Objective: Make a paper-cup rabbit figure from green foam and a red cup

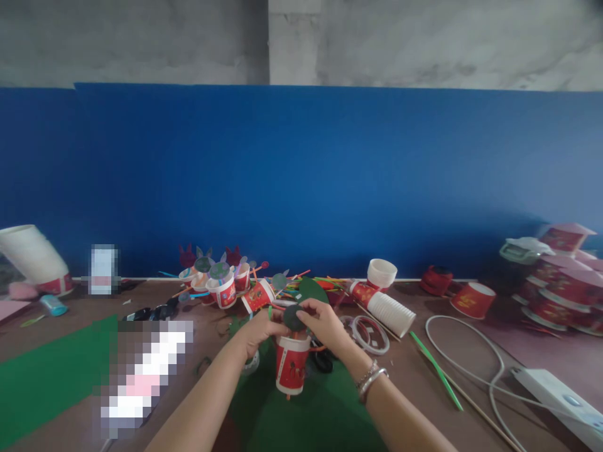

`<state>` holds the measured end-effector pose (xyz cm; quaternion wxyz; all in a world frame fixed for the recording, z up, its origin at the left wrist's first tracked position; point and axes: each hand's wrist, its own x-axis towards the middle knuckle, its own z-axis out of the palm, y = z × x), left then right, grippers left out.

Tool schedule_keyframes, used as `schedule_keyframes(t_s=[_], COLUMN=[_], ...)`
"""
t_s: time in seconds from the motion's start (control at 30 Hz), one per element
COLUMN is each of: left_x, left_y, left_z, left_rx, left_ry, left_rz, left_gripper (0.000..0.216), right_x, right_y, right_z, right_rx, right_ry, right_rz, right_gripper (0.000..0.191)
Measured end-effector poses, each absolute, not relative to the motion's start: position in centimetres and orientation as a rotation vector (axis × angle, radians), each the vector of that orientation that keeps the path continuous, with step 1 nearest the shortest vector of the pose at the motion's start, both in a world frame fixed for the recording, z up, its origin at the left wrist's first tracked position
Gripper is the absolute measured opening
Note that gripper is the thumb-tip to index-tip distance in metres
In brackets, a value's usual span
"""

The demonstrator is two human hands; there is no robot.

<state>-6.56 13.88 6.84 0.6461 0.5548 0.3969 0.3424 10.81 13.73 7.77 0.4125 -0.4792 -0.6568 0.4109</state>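
Both my hands meet above a red-and-white paper cup (291, 369) that stands on a green sheet (311, 408) near the table's front. My left hand (260, 328) and my right hand (320, 320) pinch a small dark round piece (294, 318) between their fingertips, just over the cup's rim. A bracelet sits on my right wrist. A pair of scissors (323, 359) lies partly hidden behind the cup.
Finished cups with sticks and cutouts (221, 285) cluster at the back, beside a lying stack of cups (384, 306), coloured sticks (325, 282), tape rolls (372, 333), a white cable (490, 370) and power strip (560, 398). Red cup stacks (565, 282) stand right; green sheet (51, 370) left.
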Motion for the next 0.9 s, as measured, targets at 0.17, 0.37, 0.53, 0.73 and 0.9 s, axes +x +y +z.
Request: schedule_keyframes(t_s=[0.17, 0.37, 0.53, 0.73, 0.9], left_x=[-6.5, -6.0, -5.7, -5.5, -5.3], left_y=[14.0, 13.9, 13.8, 13.6, 13.3], left_z=[6.5, 6.3, 6.2, 6.5, 7.1], left_rx=[1.254, 1.252, 1.24, 1.203, 1.198], left_ry=[0.933, 0.984, 1.023, 0.985, 0.942], left_rz=[0.783, 0.798, 0.831, 0.867, 0.878], left_gripper=[0.025, 0.029, 0.024, 0.02, 0.019], right_x=[10.7, 10.6, 10.7, 10.8, 10.8], right_y=[13.5, 13.7, 13.7, 13.7, 13.8], right_z=[7.8, 7.3, 7.3, 7.5, 7.5], right_rx=[-1.259, -1.244, -1.231, -1.226, -1.216], right_ry=[-1.631, -1.655, -1.666, -1.66, -1.669], right_rz=[1.049, 0.973, 0.92, 0.911, 0.914], right_gripper=[0.013, 0.012, 0.013, 0.013, 0.013])
